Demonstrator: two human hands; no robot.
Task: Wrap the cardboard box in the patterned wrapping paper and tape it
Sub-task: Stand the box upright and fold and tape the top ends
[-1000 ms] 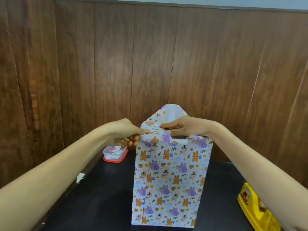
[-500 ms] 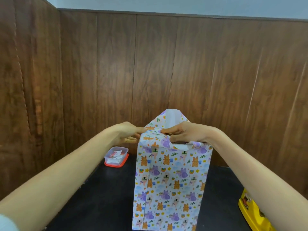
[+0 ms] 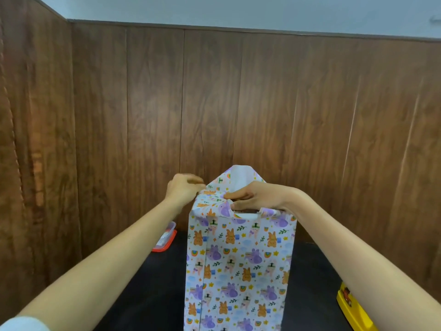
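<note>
Head view: right hand (image 3: 260,197) pinches wrapping paper (image 3: 238,271); left hand (image 3: 183,189) blurred, grip unclear.

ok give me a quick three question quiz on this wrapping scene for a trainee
1. True or false: the far flap of the wrapping paper stands upright.
2. The yellow tape dispenser is: A on top of the paper, B at the view's lower right, C in the left hand.
3. Fill in: the right hand pinches the paper at its ___ end.
Key: 1 true; 2 B; 3 top.
</note>
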